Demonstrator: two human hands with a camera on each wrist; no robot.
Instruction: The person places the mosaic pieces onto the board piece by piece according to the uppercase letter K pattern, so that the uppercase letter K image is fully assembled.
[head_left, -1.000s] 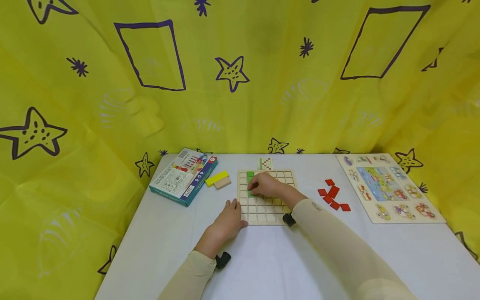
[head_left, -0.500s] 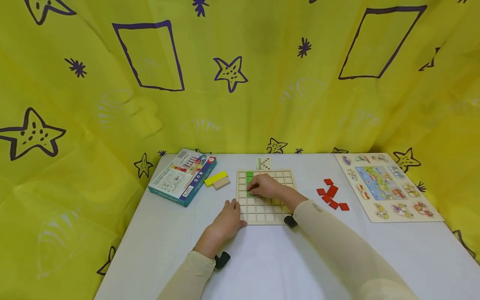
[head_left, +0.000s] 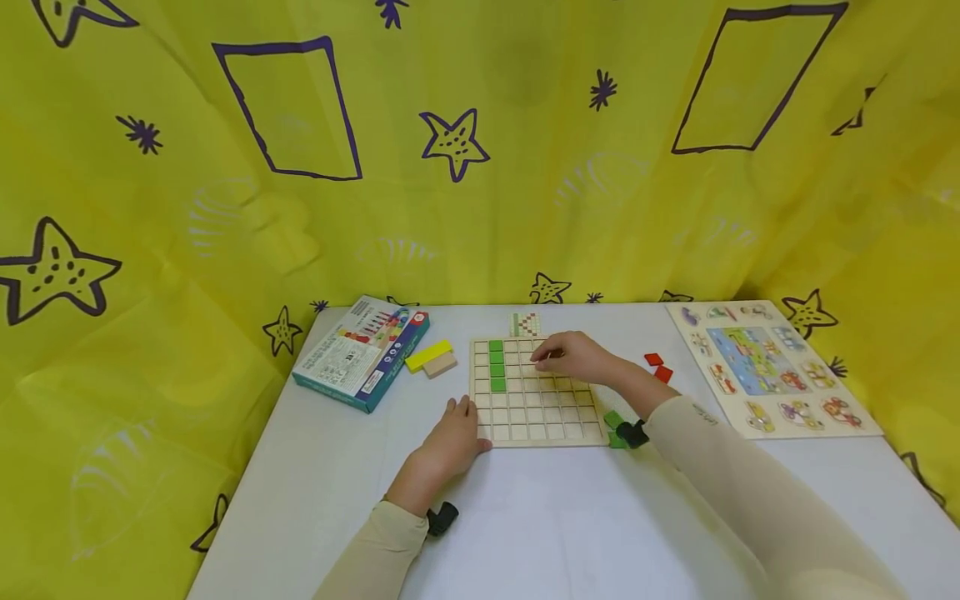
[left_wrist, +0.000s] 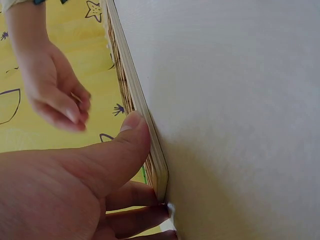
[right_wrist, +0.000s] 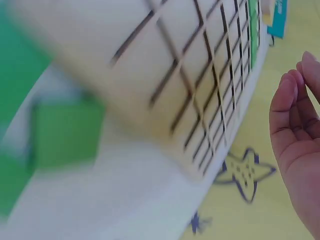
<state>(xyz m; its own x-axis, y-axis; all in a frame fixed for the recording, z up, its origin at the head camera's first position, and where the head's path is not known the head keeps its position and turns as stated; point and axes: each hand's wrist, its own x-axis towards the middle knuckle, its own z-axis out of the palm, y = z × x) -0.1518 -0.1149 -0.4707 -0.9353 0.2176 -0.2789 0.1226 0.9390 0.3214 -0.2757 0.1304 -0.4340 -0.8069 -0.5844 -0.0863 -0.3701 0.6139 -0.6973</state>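
A pale wooden grid board (head_left: 536,417) lies on the white table, with several green square tiles (head_left: 497,371) in a line in its second column from the left. My left hand (head_left: 444,450) rests at the board's near left corner. In the left wrist view its thumb (left_wrist: 132,135) presses the front edge, with fingers beside the corner. Over the board's right half hovers my right hand (head_left: 577,358), fingers loosely bent. In the right wrist view its thumb and index tips meet, and nothing shows between them. Loose green tiles (head_left: 617,419) lie by the board's right side, partly behind the wrist camera.
A patterned card (head_left: 525,323) lies behind the board. Yellow and beige blocks (head_left: 429,357) sit to the left, by a game box (head_left: 360,354). Red tiles (head_left: 658,367) show past the right wrist; a picture puzzle board (head_left: 765,367) lies far right.
My right hand has lifted off the green column and moved right, leaving a green tile in its lowest filled cell. The right forearm now hides most red tiles. My left hand stays put.
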